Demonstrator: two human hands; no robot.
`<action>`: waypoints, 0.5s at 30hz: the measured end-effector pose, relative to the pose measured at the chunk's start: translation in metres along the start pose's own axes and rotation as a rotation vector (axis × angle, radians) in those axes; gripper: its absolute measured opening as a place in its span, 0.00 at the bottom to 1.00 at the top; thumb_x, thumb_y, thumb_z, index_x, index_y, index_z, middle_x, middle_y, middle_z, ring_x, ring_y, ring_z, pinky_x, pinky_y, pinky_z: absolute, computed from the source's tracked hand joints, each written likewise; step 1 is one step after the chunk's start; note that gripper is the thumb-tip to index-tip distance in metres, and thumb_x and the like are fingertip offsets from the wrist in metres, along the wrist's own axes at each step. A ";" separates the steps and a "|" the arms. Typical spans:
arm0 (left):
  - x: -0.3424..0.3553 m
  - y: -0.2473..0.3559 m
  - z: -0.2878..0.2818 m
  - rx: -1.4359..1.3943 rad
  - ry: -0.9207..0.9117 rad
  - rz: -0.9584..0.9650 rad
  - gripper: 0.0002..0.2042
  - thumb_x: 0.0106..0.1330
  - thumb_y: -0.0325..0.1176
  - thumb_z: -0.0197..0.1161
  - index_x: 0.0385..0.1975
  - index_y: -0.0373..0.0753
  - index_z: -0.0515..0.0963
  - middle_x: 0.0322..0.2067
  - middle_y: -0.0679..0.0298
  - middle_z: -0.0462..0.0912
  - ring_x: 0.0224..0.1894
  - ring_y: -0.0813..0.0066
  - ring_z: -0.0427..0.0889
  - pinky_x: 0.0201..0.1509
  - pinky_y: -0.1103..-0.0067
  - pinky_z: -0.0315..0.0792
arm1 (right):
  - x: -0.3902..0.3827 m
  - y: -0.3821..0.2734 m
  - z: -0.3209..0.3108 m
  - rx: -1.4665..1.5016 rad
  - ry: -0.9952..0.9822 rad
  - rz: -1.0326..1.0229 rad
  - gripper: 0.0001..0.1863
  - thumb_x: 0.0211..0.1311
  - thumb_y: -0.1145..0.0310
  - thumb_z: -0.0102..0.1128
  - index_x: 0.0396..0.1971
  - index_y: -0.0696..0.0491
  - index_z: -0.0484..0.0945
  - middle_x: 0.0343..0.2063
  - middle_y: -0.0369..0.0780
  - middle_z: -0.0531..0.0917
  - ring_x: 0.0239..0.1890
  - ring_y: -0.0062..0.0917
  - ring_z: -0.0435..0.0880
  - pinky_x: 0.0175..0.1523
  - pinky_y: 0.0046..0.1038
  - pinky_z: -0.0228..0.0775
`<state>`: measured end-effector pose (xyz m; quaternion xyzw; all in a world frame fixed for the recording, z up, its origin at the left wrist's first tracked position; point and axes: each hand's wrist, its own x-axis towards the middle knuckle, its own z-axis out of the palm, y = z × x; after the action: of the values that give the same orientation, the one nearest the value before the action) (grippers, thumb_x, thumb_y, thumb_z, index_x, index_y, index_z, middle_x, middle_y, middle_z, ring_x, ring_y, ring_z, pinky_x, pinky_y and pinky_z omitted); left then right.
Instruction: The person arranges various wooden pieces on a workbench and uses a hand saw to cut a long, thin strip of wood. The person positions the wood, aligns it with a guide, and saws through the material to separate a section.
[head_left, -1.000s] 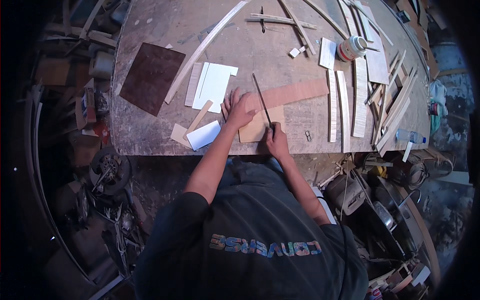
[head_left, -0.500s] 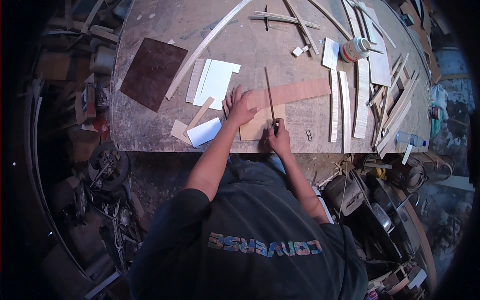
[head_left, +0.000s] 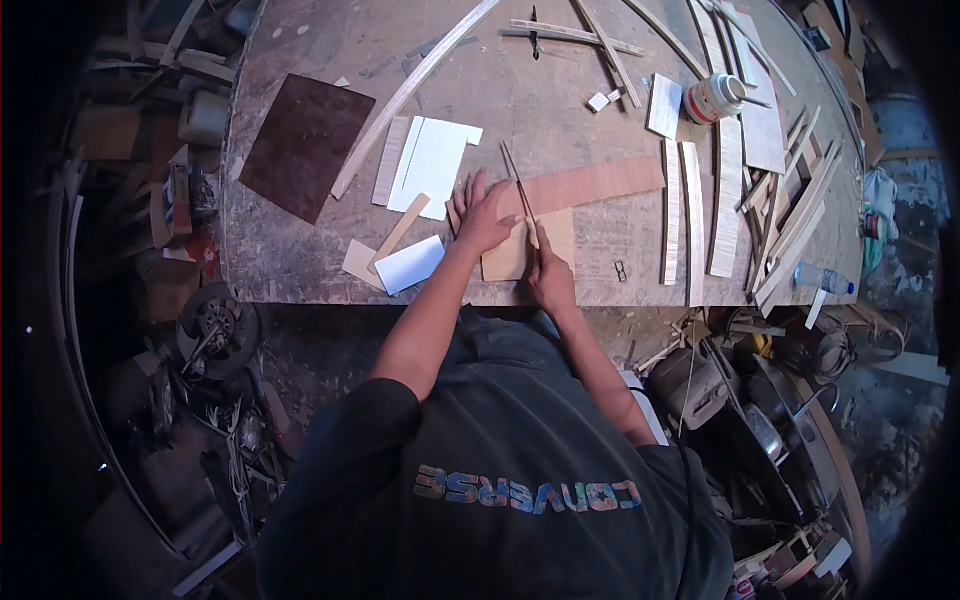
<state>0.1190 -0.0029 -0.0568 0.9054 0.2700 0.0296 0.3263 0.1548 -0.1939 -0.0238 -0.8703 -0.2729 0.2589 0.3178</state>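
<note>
My left hand (head_left: 482,214) lies flat with its fingers spread, pressing on a pale square piece of veneer (head_left: 512,260) at the workbench's near edge. A thin dark straight strip (head_left: 518,188) runs away from me along the right side of that hand. It crosses onto a long reddish veneer strip (head_left: 600,184). My right hand (head_left: 551,276) is closed at the near end of the thin strip, fingertips pinched on it over the pale piece. Whether it also holds a small tool is hidden.
The worn workbench (head_left: 560,110) also carries a dark brown sheet (head_left: 305,145), white card pieces (head_left: 436,160), a long curved slat (head_left: 410,90), narrow pale veneer strips (head_left: 690,215) and a glue pot (head_left: 712,98). Tools and scrap crowd the floor (head_left: 215,335) on both sides.
Both hands stay on the pale veneer piece and the thin strip. The strip's tilt shifts only slightly as the view moves.
</note>
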 end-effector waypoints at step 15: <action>0.003 -0.005 0.005 0.015 0.018 0.019 0.37 0.54 0.47 0.76 0.66 0.53 0.69 0.74 0.49 0.50 0.78 0.48 0.42 0.76 0.50 0.31 | 0.009 0.004 0.012 0.016 0.005 0.016 0.41 0.62 0.76 0.50 0.76 0.42 0.51 0.30 0.60 0.82 0.33 0.57 0.83 0.40 0.53 0.73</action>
<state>0.1208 -0.0012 -0.0644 0.9101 0.2646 0.0386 0.3167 0.1551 -0.1854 -0.0373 -0.8706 -0.2630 0.2614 0.3233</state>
